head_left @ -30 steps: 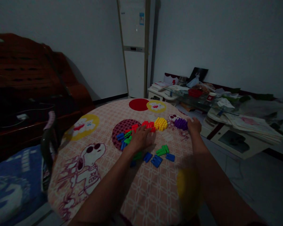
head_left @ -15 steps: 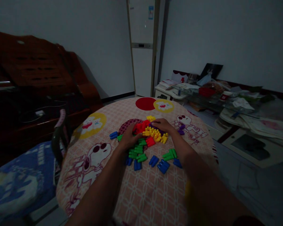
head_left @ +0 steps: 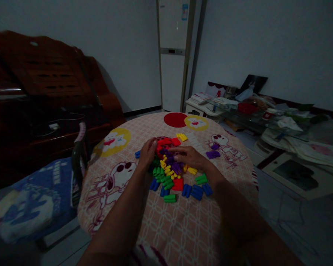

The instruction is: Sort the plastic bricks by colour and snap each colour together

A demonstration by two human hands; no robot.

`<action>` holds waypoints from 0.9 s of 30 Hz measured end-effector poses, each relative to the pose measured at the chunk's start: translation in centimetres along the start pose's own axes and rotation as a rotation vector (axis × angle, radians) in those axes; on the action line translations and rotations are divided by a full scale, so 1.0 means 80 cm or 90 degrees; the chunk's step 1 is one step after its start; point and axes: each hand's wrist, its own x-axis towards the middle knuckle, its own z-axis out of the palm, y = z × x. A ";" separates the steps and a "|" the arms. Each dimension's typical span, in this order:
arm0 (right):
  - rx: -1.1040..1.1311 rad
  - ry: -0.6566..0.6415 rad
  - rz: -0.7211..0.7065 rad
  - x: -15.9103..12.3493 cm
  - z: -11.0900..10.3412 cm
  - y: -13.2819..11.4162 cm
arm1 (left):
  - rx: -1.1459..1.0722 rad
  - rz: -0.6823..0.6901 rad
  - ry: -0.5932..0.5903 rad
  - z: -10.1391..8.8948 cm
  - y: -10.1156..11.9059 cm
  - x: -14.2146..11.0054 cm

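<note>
Plastic building blocks in several colours form a heap in the middle of a round table (head_left: pixel 180 232). My left hand (head_left: pixel 148 152) stands on edge along the heap's left side, fingers extended, beside red blocks (head_left: pixel 163 143) and green blocks (head_left: pixel 162 176). Over the purple blocks (head_left: pixel 173 164) lies my right hand (head_left: pixel 191 156), its fingers stretched leftward and touching them. Yellow blocks (head_left: pixel 166 167) lie in a curved row between the purple and green ones. Nearer to me are blue blocks (head_left: pixel 197 192), a single red block (head_left: pixel 178 184) and a loose green block (head_left: pixel 170 198).
Stray purple blocks (head_left: pixel 213 154) lie right of the heap, and a yellow block (head_left: pixel 181 137) lies behind it. A chair (head_left: pixel 52 184) with a blue cover stands at the left, before a wooden sofa (head_left: pixel 50 77). A cluttered glass-topped cabinet (head_left: pixel 246 114) lines the right wall.
My right hand has swept left and nearer, bringing purple blocks onto the heap's middle. My left hand has turned more upright. Yellow, green and red blocks have shifted; the view has moved slightly.
</note>
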 end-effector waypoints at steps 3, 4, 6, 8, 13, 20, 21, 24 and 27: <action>-0.149 0.282 0.147 -0.031 -0.038 0.020 | 0.192 -0.007 0.092 -0.027 -0.009 0.003; -0.244 0.372 0.218 -0.042 -0.052 0.031 | 0.254 -0.033 0.118 -0.037 -0.014 0.004; -0.409 0.456 0.365 -0.060 -0.074 0.053 | 0.352 -0.120 0.110 -0.056 -0.023 0.006; -0.471 0.418 0.459 -0.070 -0.083 0.072 | 0.411 -0.200 0.034 -0.067 -0.029 0.008; -0.406 0.264 0.340 -0.047 -0.040 0.079 | 0.416 -0.177 -0.125 -0.037 -0.015 0.006; 0.044 0.113 0.116 -0.023 0.028 0.046 | 0.117 0.023 -0.169 0.023 0.010 -0.006; 0.090 0.105 0.117 -0.028 0.026 0.044 | 0.085 0.049 -0.179 0.024 0.013 -0.007; 0.144 0.176 0.132 -0.046 0.002 0.048 | 0.043 0.142 -0.221 0.020 0.030 -0.013; 0.030 0.385 0.161 -0.058 -0.039 0.068 | 0.094 0.247 -0.275 0.022 0.061 -0.035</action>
